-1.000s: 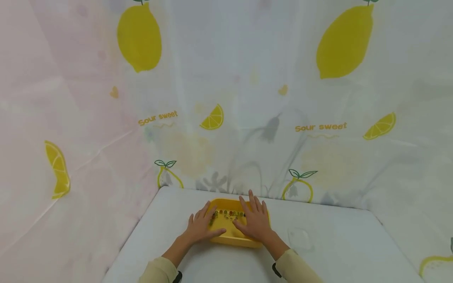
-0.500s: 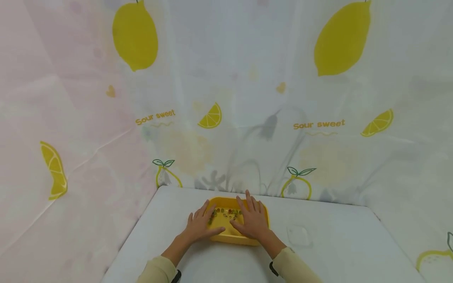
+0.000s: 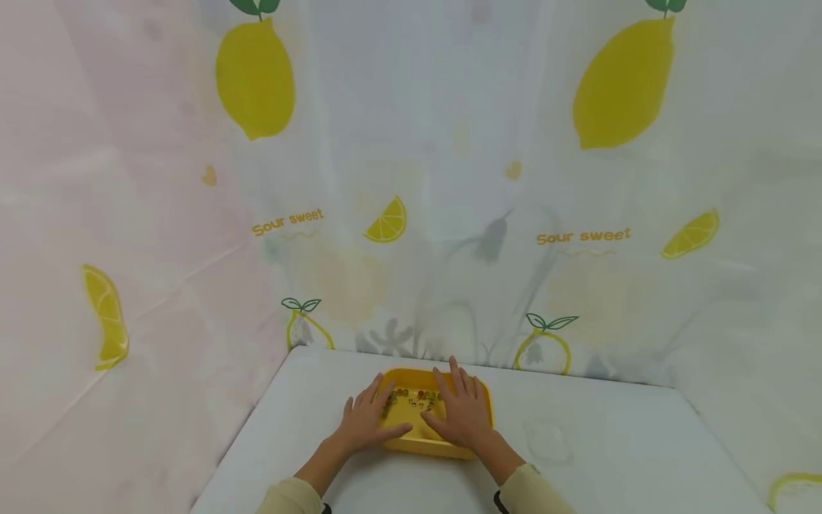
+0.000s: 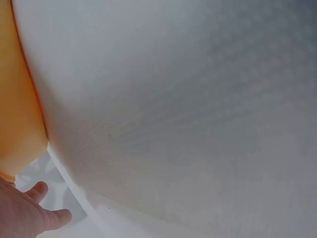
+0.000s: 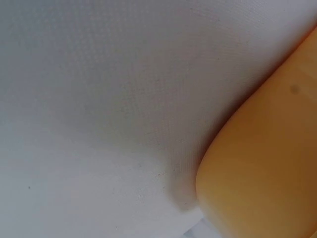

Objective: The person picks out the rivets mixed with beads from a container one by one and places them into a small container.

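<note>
A yellow tray (image 3: 427,448) stands on the white table, with several small coloured beads (image 3: 402,392) and a few shiny little pieces (image 3: 420,405) inside. Over its left side lies my left hand (image 3: 366,421), fingers spread and thumb pointing inward. My right hand (image 3: 465,414) is spread across the right side, its fingers reaching toward the far rim. Both hands hide parts of the tray; whether they touch it I cannot tell. In the left wrist view some fingers of the left hand (image 4: 29,213) show below the tray's outer wall (image 4: 20,109). The right wrist view shows only the tray's wall (image 5: 262,163) and tabletop.
The white table (image 3: 610,442) extends to both sides of the tray. A faint, clear squarish outline (image 3: 547,440) lies to the right of it. Behind the table hangs a lemon-printed cloth (image 3: 437,214), which also covers the sides.
The head view tilts slightly, so the whole scene shifts down a little. Both hands keep their spread pose over the tray, and the beads look much the same.
</note>
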The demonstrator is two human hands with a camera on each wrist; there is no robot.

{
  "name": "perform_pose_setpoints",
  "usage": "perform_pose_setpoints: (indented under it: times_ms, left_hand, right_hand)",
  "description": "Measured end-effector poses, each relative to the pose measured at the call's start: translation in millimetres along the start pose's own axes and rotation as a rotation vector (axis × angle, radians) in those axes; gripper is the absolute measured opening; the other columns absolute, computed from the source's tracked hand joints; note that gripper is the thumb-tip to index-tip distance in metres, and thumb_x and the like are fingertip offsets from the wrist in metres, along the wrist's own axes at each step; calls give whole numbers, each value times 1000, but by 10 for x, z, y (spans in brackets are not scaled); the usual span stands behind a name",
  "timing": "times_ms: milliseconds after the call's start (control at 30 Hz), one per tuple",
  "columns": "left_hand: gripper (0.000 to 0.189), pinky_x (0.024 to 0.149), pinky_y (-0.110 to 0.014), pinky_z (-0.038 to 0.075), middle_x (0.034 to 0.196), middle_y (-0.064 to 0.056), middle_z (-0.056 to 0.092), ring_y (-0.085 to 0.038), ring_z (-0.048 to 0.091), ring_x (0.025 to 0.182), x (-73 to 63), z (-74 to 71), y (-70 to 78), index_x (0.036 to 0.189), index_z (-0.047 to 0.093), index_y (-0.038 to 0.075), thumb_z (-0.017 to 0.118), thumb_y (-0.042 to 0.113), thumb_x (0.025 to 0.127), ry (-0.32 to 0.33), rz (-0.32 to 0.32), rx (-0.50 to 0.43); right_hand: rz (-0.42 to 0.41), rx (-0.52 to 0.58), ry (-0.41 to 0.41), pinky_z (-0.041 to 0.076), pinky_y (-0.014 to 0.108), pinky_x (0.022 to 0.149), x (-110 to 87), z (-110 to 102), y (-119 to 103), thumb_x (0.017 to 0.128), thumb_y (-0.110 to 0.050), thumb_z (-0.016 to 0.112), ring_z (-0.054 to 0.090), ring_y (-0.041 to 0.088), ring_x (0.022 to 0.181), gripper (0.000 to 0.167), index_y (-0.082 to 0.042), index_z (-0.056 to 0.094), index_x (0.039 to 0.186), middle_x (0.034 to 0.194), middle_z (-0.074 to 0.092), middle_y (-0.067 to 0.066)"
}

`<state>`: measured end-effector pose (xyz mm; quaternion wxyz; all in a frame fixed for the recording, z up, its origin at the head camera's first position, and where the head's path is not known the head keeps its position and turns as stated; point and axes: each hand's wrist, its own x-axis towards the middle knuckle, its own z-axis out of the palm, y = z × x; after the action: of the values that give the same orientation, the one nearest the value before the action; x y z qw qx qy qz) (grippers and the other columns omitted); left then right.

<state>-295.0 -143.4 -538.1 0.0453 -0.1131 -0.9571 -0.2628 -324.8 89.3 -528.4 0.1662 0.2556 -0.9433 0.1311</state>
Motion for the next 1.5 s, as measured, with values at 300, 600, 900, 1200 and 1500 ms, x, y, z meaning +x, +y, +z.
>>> perform_pose_setpoints:
  times_ms: [300, 600, 900, 1200, 1500]
  left_hand:
    - [95, 106, -77, 21, 163, -16, 23, -46, 35, 141, -16, 46, -15, 155, 35, 16, 66, 67, 81, 15, -2, -7]
    - [94, 105, -78, 20, 163, -17, 23, -47, 35, 140, -54, 102, -5, 154, 36, 15, 68, 64, 81, 1, -9, -26]
    - [93, 105, -78, 21, 163, -17, 22, -47, 34, 141, -16, 73, -5, 154, 34, 16, 66, 66, 82, 9, 6, 0]
    - [97, 107, -77, 19, 164, -16, 21, -46, 31, 142, -6, 59, -7, 155, 34, 17, 62, 72, 80, -12, 12, -15]
    - [96, 108, -75, 20, 164, -14, 21, -45, 32, 143, 27, 62, -37, 155, 35, 19, 64, 71, 80, 0, -15, -11]
  right_hand:
    - [-9, -35, 15, 28, 64, 109, -35, 67, 14, 88, -60, 62, 36, 43, 140, 84, -14, 36, 154, 161, 21, 23]
    - [19, 5, -27, 26, 66, 110, -102, 89, 19, 88, -59, 62, 34, 43, 141, 83, -15, 36, 154, 163, 20, 22]
    - [18, -4, -37, 25, 64, 112, -53, 61, 39, 88, -61, 60, 32, 42, 142, 85, -17, 33, 155, 164, 15, 19]
    - [18, -15, -56, 26, 64, 111, -62, 51, 37, 89, -60, 60, 33, 42, 142, 85, -16, 33, 155, 164, 15, 20]
    - [-109, -7, 45, 36, 59, 108, -2, 57, 28, 90, -46, 67, 42, 38, 136, 73, -12, 43, 149, 159, 29, 19]
